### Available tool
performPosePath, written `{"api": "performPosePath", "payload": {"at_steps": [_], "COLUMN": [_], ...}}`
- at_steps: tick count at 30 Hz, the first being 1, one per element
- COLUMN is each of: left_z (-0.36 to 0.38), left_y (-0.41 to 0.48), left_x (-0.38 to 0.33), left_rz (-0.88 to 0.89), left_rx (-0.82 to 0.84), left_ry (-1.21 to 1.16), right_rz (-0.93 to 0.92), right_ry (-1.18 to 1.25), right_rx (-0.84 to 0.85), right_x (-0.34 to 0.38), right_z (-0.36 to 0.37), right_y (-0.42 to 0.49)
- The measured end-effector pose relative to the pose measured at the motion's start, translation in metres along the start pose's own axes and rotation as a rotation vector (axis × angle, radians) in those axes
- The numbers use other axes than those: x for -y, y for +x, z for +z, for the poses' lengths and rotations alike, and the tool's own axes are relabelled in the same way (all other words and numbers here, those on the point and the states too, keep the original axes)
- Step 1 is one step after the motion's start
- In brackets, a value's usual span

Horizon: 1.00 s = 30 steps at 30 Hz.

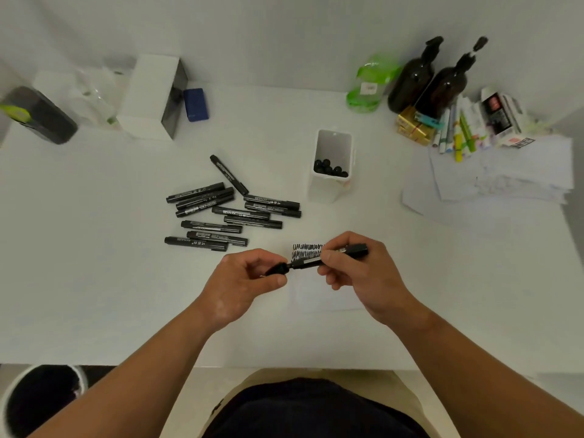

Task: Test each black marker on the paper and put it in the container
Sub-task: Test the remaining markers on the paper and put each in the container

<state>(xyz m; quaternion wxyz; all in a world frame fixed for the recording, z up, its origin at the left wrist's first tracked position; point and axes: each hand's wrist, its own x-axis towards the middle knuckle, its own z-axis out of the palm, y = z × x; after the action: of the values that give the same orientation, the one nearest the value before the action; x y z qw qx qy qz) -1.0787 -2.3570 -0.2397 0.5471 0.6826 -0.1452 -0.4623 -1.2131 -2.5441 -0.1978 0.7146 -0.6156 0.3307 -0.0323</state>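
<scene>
We see a white table against a plain white wall, evenly lit, no hard shadows. Two brown bottles stand at the far right by the wall, a white box far left. Below the table's near edge, a bin on dark floor at lower left.

Marker: black, white label, held horiz. above paper; cap at its left end, gripped separately.
Paper: white, flat on table, black scribble rows along far edge.
Loose markers: black, capped, lying flat in cluster left of container.
Container: white, upright, open top, approx. 5 markers inside, ends up.
</scene>
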Motion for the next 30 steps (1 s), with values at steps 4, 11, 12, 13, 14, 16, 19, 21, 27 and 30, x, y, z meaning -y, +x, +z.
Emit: {"api": "performPosePath", "payload": {"at_steps": [4,11,12,13,14,16,19,21,27,30], "left_z": [0.001,0.003,0.004,0.006,0.01,0.02,0.038,0.047,0.058,0.062], "left_y": [0.001,0.0,0.0,0.0,0.0,0.0,-0.001,-0.002,-0.002,-0.002], "left_x": [-0.011,-0.028,-0.032,-0.035,-0.039,-0.047,-0.052,-0.05,-0.054,-0.057], "left_rz": [0.058,0.123,0.138,0.151,0.158,0.152,0.133,0.133,0.086,0.077], "left_rx": [0.025,0.073,0.078,0.077,0.065,-0.013,-0.204,-0.289,-0.354,-0.361], "left_ry": [0.033,-0.091,-0.087,-0.085,-0.087,-0.096,-0.151,-0.183,-0.309,-0.339], "right_rz": [0.006,0.004,-0.013,-0.033,-0.056,-0.11,-0.187,-0.229,-0.289,-0.301], "right_ry": [-0.035,-0.169,-0.197,-0.224,-0.252,-0.311,-0.369,-0.383,-0.424,-0.425], "right_rx": [0.031,0.093,0.09,0.084,0.076,0.048,-0.027,-0.08,-0.168,-0.181], "right_x": [0.006,0.023,0.026,0.029,0.031,0.034,0.036,0.035,0.034,0.036], "right_z": [0.001,-0.003,-0.003,-0.002,-0.001,0.003,0.013,0.019,0.025,0.024], "right_y": [-0.002,-0.005,-0.006,-0.007,-0.008,-0.011,-0.015,-0.017,-0.021,-0.022]}}
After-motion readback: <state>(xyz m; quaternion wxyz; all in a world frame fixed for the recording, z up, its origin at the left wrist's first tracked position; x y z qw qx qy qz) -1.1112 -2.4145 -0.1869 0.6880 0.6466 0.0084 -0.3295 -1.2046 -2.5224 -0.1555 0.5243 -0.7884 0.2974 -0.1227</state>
